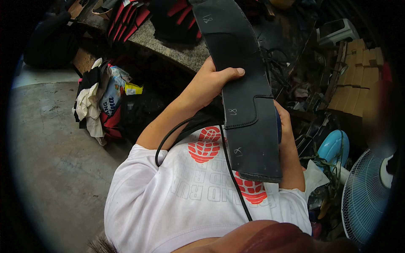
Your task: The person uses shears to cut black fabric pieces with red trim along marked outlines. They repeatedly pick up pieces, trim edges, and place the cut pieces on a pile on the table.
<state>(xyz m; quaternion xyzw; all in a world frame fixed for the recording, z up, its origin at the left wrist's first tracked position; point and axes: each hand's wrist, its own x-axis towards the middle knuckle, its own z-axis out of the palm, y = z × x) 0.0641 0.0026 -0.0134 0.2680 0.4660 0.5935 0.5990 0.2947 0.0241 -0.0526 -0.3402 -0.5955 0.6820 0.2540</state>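
Note:
A long black leather-like panel stretches from the top of the view down over my chest. Its seams are stitched, and small pale marks sit along one side. My left hand is closed on the panel's left edge, the thumb lying across its face and the other fingers hidden underneath. At the opposite edge, my right hand is mostly behind the panel. Its fingers are hidden, so their grip cannot be seen. Something dark blue shows between that hand and the panel.
Beyond the panel, a speckled worktop carries red and black pieces. Bags and cloth scraps are heaped on the left. Over on the right are stacked tan blocks, a blue rounded object and a fan. A black cable hangs across my shirt.

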